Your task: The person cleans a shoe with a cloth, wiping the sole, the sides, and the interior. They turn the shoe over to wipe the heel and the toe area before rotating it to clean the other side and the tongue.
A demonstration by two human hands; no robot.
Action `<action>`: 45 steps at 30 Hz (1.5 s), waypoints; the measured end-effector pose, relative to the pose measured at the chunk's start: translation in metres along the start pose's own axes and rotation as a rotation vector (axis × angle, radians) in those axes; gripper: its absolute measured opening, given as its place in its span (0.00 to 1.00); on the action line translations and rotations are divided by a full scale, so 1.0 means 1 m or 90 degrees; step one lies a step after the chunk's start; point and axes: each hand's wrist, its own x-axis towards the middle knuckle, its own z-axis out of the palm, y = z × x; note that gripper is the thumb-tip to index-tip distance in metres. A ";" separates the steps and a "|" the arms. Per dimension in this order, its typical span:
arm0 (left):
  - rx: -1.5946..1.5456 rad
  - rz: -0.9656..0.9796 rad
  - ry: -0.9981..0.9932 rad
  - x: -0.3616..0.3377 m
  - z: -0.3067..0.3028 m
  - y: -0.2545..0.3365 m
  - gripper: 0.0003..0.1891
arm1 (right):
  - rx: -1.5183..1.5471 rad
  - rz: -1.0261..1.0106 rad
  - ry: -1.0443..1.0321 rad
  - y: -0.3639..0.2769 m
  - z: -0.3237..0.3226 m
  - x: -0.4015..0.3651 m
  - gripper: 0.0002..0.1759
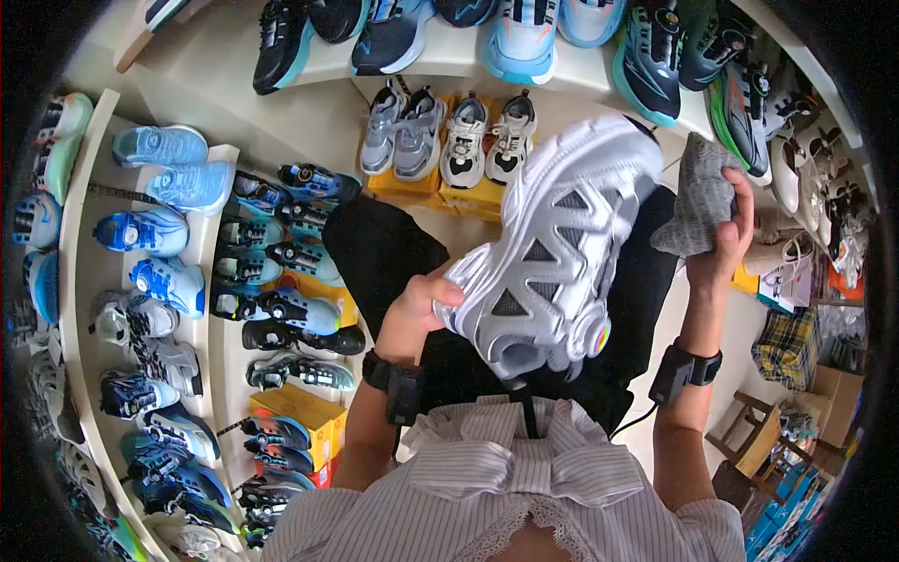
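Note:
A white and silver-grey sneaker (562, 248) with dark mesh panels and a round dial is held up in front of me, tilted, its toe pointing away. My left hand (426, 304) grips it at the heel end, with the thumb over the sole edge. To the right of the shoe, my right hand (733, 234) holds a grey cloth (700, 192), its fingers partly hidden behind the fabric. Cloth and sneaker are apart.
Shelves (84, 281) full of sneakers curve along the left. Ahead, shoes stand on an upper shelf (412, 61) and on yellow boxes (405, 190). At the right are a wooden stool (754, 436), a plaid bag (787, 347) and cardboard boxes (836, 403).

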 end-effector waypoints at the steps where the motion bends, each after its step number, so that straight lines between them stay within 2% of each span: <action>1: -0.022 0.018 -0.037 0.000 0.001 0.000 0.42 | 0.001 0.001 -0.004 -0.004 0.005 0.000 0.40; 2: -0.023 0.021 -0.035 0.001 0.003 0.000 0.42 | -0.017 0.003 0.001 -0.007 0.011 0.000 0.37; 4: 0.004 0.073 0.068 0.004 0.021 0.001 0.42 | -0.035 0.008 0.002 -0.013 0.023 -0.001 0.35; 6: 0.015 0.096 0.094 0.004 0.021 -0.001 0.42 | -0.044 0.048 -0.022 -0.018 0.034 -0.002 0.33; 8: 0.101 0.156 0.133 0.005 0.026 -0.002 0.42 | -0.064 0.039 -0.045 -0.015 0.039 0.000 0.32; 9: 0.160 0.140 0.144 0.002 0.029 0.000 0.43 | -0.090 0.006 -0.052 -0.014 0.042 0.003 0.32; 15: 0.254 0.152 0.170 0.003 0.043 -0.002 0.46 | -0.132 -0.053 -0.086 -0.026 0.061 0.010 0.37; 17: 0.282 0.163 0.173 0.004 0.049 0.000 0.46 | -0.200 -0.126 -0.102 -0.030 0.068 0.012 0.40; 20: 0.371 0.196 0.190 0.008 0.058 0.002 0.47 | -0.261 -0.108 -0.126 -0.027 0.070 0.014 0.40; 21: 0.391 0.191 0.194 0.009 0.059 0.002 0.48 | -0.263 -0.059 -0.152 -0.024 0.071 0.012 0.41; 22: 0.412 0.185 0.198 0.009 0.059 0.002 0.48 | -0.286 -0.089 -0.168 -0.025 0.074 0.011 0.42; 25: 0.406 0.192 0.207 0.011 0.062 0.003 0.48 | -0.294 -0.054 -0.152 -0.022 0.080 0.007 0.40; 28: 0.422 0.183 0.237 0.013 0.064 0.004 0.47 | -0.343 -0.100 -0.165 -0.018 0.080 0.005 0.35; 31: 0.410 0.181 0.246 0.013 0.060 0.003 0.45 | -0.382 -0.225 -0.271 -0.023 0.082 0.004 0.28; 32: 0.410 0.179 0.243 0.014 0.060 0.003 0.45 | -0.385 -0.225 -0.268 -0.025 0.081 0.003 0.28; 35: 0.427 0.202 0.279 0.016 0.061 0.002 0.43 | -0.511 -0.321 -0.407 -0.034 0.083 -0.003 0.29; 36: 0.447 0.192 0.285 0.017 0.060 0.003 0.43 | -0.513 -0.323 -0.406 -0.036 0.082 -0.006 0.29; 38: 0.469 0.183 0.288 0.018 0.061 0.004 0.42 | -0.518 -0.320 -0.498 -0.038 0.081 -0.009 0.28; 40: 0.533 0.155 0.298 0.018 0.063 0.003 0.43 | -0.511 -0.327 -0.497 -0.038 0.079 -0.005 0.29; 43: 0.546 0.184 0.288 0.018 0.060 0.000 0.43 | -0.650 -0.340 -0.343 -0.033 0.070 0.010 0.29; 45: 0.506 0.192 0.286 0.020 0.063 -0.001 0.42 | -0.632 -0.343 -0.346 -0.032 0.071 0.010 0.29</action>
